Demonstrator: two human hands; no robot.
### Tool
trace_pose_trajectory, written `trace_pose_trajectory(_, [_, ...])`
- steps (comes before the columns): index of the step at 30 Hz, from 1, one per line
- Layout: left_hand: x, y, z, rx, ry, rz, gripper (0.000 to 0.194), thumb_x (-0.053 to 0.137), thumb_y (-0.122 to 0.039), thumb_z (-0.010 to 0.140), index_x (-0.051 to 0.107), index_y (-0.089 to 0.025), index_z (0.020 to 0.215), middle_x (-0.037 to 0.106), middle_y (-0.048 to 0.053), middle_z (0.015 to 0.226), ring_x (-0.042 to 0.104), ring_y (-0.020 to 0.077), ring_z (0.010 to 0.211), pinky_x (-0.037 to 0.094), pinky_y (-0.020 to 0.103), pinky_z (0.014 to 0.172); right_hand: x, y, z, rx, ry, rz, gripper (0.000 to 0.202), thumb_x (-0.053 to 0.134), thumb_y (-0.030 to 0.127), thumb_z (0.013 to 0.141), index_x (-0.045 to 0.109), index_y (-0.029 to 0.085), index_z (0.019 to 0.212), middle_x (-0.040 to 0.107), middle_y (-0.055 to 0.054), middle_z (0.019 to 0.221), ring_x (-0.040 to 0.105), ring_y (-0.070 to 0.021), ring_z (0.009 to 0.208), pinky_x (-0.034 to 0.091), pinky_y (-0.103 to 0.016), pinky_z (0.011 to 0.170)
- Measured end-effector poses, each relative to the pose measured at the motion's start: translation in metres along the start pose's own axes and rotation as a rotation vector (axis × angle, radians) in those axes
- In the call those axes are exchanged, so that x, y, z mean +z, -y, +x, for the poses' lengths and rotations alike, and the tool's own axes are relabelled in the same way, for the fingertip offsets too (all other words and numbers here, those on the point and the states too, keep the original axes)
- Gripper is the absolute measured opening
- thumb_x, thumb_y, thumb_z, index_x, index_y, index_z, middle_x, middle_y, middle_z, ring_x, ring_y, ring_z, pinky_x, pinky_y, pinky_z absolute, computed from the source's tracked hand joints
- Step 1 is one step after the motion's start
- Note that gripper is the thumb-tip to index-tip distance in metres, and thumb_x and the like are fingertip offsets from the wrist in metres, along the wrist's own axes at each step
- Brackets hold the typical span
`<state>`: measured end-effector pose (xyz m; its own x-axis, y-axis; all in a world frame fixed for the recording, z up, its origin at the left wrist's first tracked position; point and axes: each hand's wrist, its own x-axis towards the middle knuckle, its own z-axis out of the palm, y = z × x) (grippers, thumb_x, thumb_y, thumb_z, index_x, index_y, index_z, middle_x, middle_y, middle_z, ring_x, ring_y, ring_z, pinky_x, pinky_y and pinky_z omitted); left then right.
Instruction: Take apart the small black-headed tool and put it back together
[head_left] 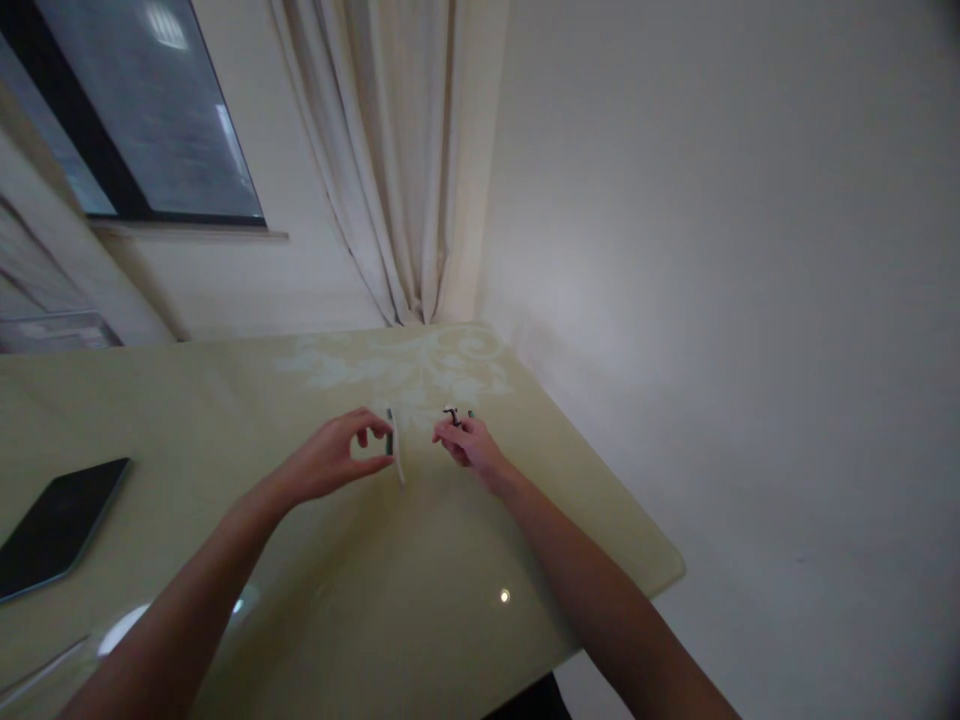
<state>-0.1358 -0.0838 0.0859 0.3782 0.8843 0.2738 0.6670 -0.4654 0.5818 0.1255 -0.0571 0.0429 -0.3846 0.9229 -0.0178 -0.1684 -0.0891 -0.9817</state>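
Note:
My left hand (346, 452) is over the middle of the table, thumb and fingers closing from both ends on a short, thin dark piece (389, 440). Right beside that piece runs a slim white strip (398, 455); whether it is held too or lies on the table I cannot tell. A little to the right, my right hand (469, 445) has its fingers drawn together around a small black-and-white object (451, 412), too small to name. A tiny dark tip (471, 414) shows just behind its knuckles.
The glossy yellow-green table (360, 600) has a pale leaf pattern toward its far corner. A dark tablet-like slab (64, 525) lies at the left. A thin pale stick-like thing (45, 668) is at the lower left. A wall (712, 300) borders the right side; a curtain (390, 150) hangs behind.

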Motion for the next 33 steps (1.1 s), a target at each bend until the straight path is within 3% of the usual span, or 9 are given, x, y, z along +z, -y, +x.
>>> trace_pose_trajectory(2, [0.005, -0.027, 0.002, 0.145, -0.028, 0.001, 0.037, 0.078, -0.049, 0.081, 0.074, -0.025, 0.108, 0.07, 0.004, 0.098, 0.062, 0.0201, 0.08, 0.05, 0.034, 0.081, 0.001, 0.004, -0.003, 0.046, 0.097, 0.053, 0.037, 0.079, 0.05, 0.074, 0.073, 0.015, 0.084, 0.04, 0.009, 0.056, 0.021, -0.0048, 0.044, 0.009, -0.025, 0.043])
trace_pose_trajectory(5, [0.01, -0.049, 0.001, 0.238, -0.095, -0.017, 0.035, 0.077, -0.045, 0.086, 0.072, -0.024, 0.114, 0.067, 0.003, 0.093, 0.06, 0.0188, 0.08, 0.048, 0.032, 0.08, 0.004, 0.008, -0.008, 0.085, 0.216, 0.164, 0.033, 0.08, 0.043, 0.073, 0.074, 0.015, 0.09, 0.044, 0.009, 0.057, 0.02, -0.0046, 0.044, 0.01, -0.025, 0.044])
trace_pose_trajectory(12, [0.017, -0.056, -0.004, 0.295, -0.133, -0.053, 0.029, 0.077, -0.041, 0.089, 0.073, -0.025, 0.113, 0.064, 0.002, 0.085, 0.057, 0.0175, 0.077, 0.047, 0.031, 0.076, 0.009, 0.013, -0.018, 0.065, 0.4, 0.267, 0.028, 0.083, 0.036, 0.073, 0.074, 0.014, 0.088, 0.034, 0.011, 0.052, 0.02, -0.0053, 0.046, 0.011, -0.025, 0.047])
trace_pose_trajectory(27, [0.02, -0.058, -0.006, 0.358, -0.115, -0.02, 0.031, 0.075, -0.035, 0.093, 0.068, -0.025, 0.121, 0.064, 0.0, 0.089, 0.056, 0.0155, 0.078, 0.045, 0.03, 0.078, 0.011, 0.009, -0.02, -0.065, 0.358, 0.2, 0.032, 0.085, 0.041, 0.074, 0.074, 0.014, 0.086, 0.048, 0.006, 0.059, 0.025, -0.005, 0.048, 0.014, -0.024, 0.048])
trace_pose_trajectory(30, [0.018, -0.063, -0.006, 0.334, -0.097, -0.07, 0.033, 0.078, -0.037, 0.089, 0.07, -0.025, 0.12, 0.066, 0.0, 0.089, 0.056, 0.0151, 0.076, 0.046, 0.03, 0.077, 0.009, 0.007, -0.019, -0.071, 0.33, 0.171, 0.032, 0.086, 0.041, 0.072, 0.074, 0.014, 0.083, 0.051, 0.004, 0.06, 0.025, -0.0055, 0.048, 0.015, -0.025, 0.049])
trace_pose_trajectory(33, [0.017, -0.065, -0.004, 0.216, -0.086, -0.213, 0.048, 0.081, -0.043, 0.084, 0.067, -0.024, 0.126, 0.067, 0.001, 0.091, 0.057, 0.0149, 0.075, 0.048, 0.029, 0.074, 0.005, 0.01, -0.019, -0.117, 0.284, 0.073, 0.032, 0.085, 0.043, 0.073, 0.076, 0.014, 0.082, 0.048, 0.005, 0.057, 0.027, -0.0065, 0.049, 0.017, -0.025, 0.049])
